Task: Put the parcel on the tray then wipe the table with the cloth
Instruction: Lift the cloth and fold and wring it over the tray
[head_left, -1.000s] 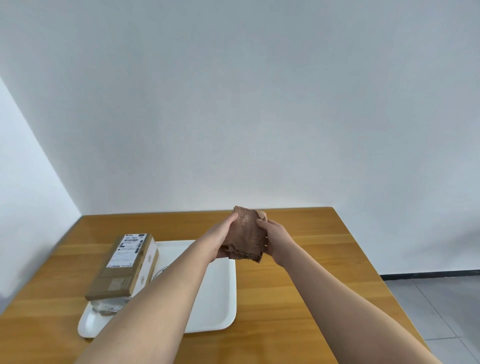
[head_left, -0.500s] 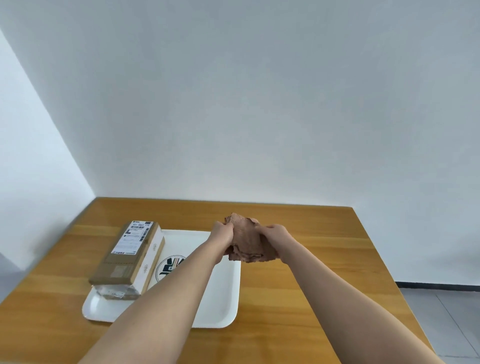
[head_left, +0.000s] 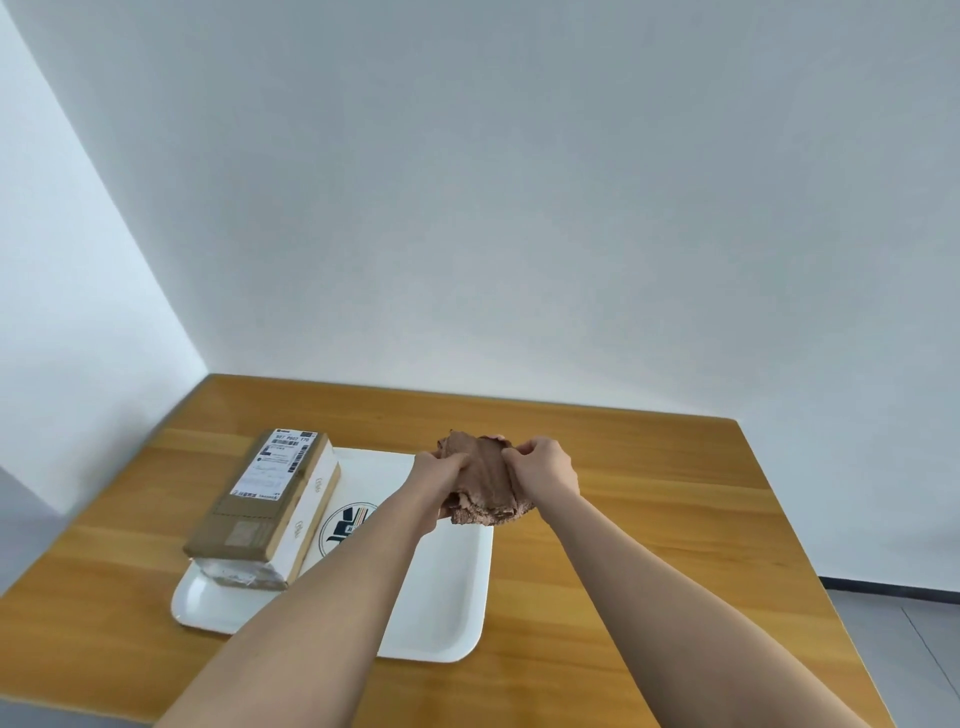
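A long cardboard parcel (head_left: 270, 496) with a white shipping label lies on the left side of the white tray (head_left: 447, 587). The tray rests on the wooden table (head_left: 675, 509) and shows a round dark logo in its middle. Above the tray's far right corner a bunched brown cloth (head_left: 485, 486) hangs in the air. My left hand (head_left: 439, 478) grips its left edge. My right hand (head_left: 545, 475) pinches its right edge, fingers curled into the fabric.
The table stands in a corner, with white walls behind it and to the left. Its right edge drops to a grey tiled floor (head_left: 904, 644). Bare wood lies to the right of the tray and behind it.
The cloth went from a flat upright fold to a crumpled bunch between both hands, and it sits lower over the tray corner. The view has swung to the left.
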